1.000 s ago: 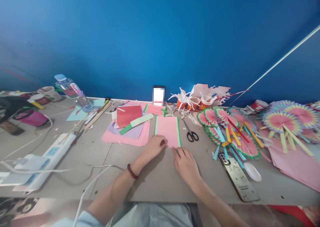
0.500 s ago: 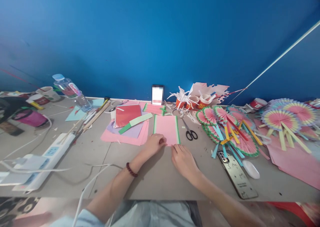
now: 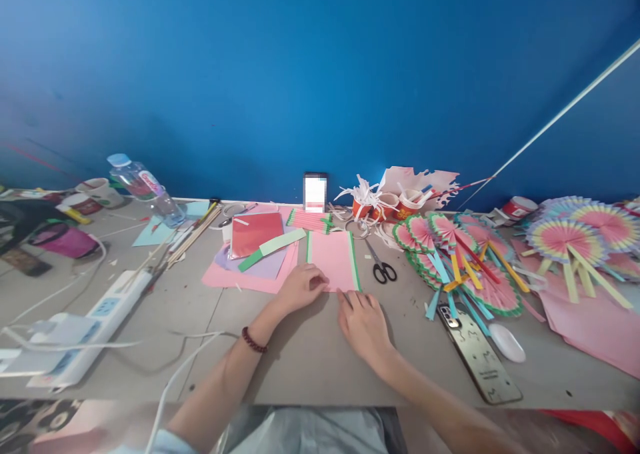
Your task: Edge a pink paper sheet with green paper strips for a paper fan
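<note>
A pink paper sheet [image 3: 331, 257] with green strips along both sides lies flat at the centre of the grey table. My left hand [image 3: 304, 286] is at its near left corner, thumb and fingertips drawn together at the near edge. My right hand [image 3: 361, 314] rests at the near right part of that edge, fingers bent and close together. Whether either hand pinches the paper is too small to tell. Black-handled scissors [image 3: 384, 271] lie to the right of the sheet. On its left, a green strip [image 3: 273, 248] lies across a red packet [image 3: 256, 234] and coloured papers.
Folded paper fans [image 3: 463, 257], a patterned phone [image 3: 480, 354] and a white mouse [image 3: 507, 343] are on the right. A power strip [image 3: 103, 327], white cables and a tilted bottle [image 3: 147, 187] occupy the left. A lit screen [image 3: 315, 193] stands by the wall.
My left hand has shifted slightly left and up, and my right hand slightly left along the paper's near edge. The view has moved a little.
</note>
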`<state>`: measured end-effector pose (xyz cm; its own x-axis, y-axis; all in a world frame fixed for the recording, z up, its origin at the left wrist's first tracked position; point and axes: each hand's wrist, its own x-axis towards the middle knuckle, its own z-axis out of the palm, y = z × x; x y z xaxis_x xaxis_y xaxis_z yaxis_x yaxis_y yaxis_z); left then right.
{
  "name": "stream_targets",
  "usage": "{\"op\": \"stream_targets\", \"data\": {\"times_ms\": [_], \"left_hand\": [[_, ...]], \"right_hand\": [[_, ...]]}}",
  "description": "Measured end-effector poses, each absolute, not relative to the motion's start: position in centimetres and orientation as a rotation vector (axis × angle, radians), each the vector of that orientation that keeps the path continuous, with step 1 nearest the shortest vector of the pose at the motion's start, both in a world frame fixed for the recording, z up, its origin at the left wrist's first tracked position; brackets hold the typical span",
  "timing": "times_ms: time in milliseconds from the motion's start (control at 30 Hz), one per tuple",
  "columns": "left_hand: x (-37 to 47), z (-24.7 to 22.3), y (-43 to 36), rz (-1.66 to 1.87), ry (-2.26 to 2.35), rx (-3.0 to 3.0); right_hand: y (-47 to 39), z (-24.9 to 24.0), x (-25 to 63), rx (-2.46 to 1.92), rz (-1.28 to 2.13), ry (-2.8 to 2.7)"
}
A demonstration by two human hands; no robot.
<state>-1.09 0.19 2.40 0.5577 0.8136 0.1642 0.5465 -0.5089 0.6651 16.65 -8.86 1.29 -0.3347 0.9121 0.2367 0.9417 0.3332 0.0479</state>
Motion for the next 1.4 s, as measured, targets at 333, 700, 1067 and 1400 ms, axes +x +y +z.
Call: {"op": "stream_targets", "data": {"times_ms": [333,700,1067,1400], "left_hand": [[-0.6,2.3,0.0,0.501,1.248,2.317],[-0.8,2.3,0.3,0.449,1.503,2.057],[-0.8,2.4,-0.1,0.413,1.553,2.155],[-0.7,1.6,0.0,0.414,1.567,2.256]], "right_hand": [[-8.3,0.7,17.8,-1.710,-0.195,-2.362],[-8.1,1.0,18.2,-1.703,-0.151,-2.389],[-8.1,1.0,18.5,-1.677,-0.114,-2.396],[-8.1,1.2,18.5,-1.699,-0.091,-2.412]]}}
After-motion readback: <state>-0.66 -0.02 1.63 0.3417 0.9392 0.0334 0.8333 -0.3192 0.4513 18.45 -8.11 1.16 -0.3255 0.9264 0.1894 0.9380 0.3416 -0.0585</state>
